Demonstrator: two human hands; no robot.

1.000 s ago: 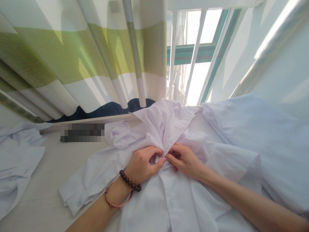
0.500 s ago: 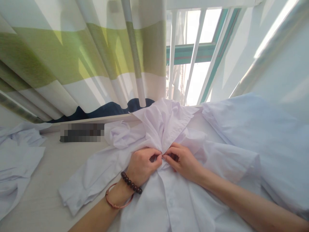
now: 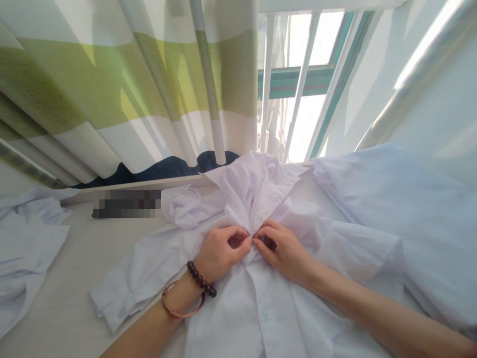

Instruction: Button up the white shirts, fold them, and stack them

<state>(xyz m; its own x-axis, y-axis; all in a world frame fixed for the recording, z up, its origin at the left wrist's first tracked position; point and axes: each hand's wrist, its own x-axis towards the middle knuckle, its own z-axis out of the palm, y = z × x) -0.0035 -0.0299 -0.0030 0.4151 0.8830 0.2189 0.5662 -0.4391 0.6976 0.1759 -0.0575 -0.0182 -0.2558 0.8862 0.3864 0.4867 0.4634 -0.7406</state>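
A white shirt (image 3: 261,308) lies spread on a pale table (image 3: 70,293), its collar (image 3: 253,191) raised toward the window. My left hand (image 3: 219,253), with a dark bead bracelet and a copper bangle on the wrist, pinches the shirt front just below the collar. My right hand (image 3: 283,248) pinches the opposite edge of the shirt front, fingertips almost meeting the left hand's. Both hands are closed on the cloth where the two front edges meet. One sleeve (image 3: 134,278) trails to the left.
More white cloth (image 3: 22,248) lies at the table's left edge. A large pale blue-white garment (image 3: 402,219) is heaped on the right. A green, white and navy striped curtain (image 3: 130,89) hangs behind, beside a barred window (image 3: 298,84).
Both hands have crept slightly up toward the collar and closer together, still pinching the shirt front. The shirt has barely shifted.
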